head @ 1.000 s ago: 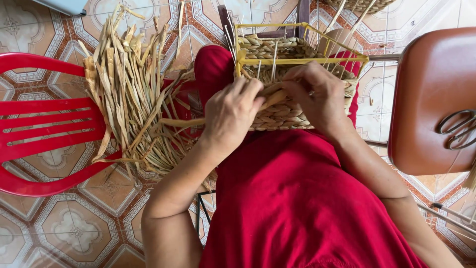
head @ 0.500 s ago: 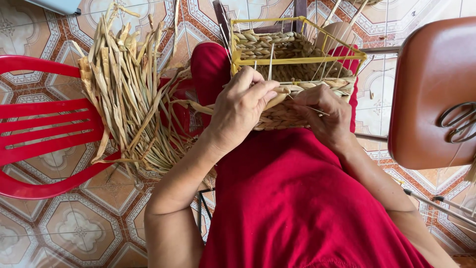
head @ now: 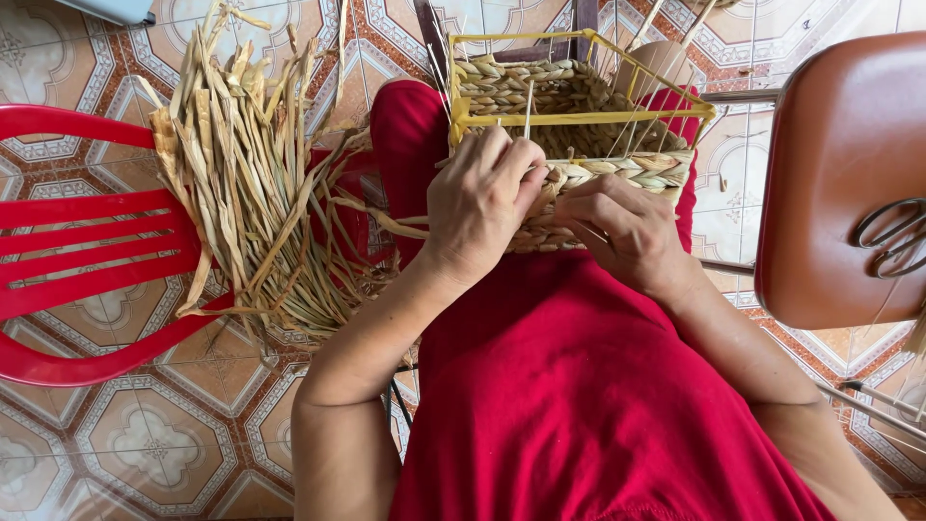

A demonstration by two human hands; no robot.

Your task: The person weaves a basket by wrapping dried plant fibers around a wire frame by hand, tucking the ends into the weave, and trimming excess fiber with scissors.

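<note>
A half-woven basket (head: 579, 96) with a yellow wire frame and braided straw walls rests on my red-clad lap. My left hand (head: 479, 198) grips the near wall of the basket, fingers curled over the braided straw rope (head: 617, 172) and a thin upright wire. My right hand (head: 627, 232) presses against the same near wall just below the rim, fingers pinching the straw rope. A loose straw strand runs from under my left hand toward the bundle on the left.
A bundle of dried straw (head: 251, 183) lies across a red plastic chair (head: 87, 270) on my left. A brown chair seat (head: 849, 183) with scissors (head: 892, 236) stands on my right. Patterned tile floor (head: 154, 444) lies below.
My right hand has dropped from the basket rim to the near wall. My left hand has shifted slightly up onto the braid.
</note>
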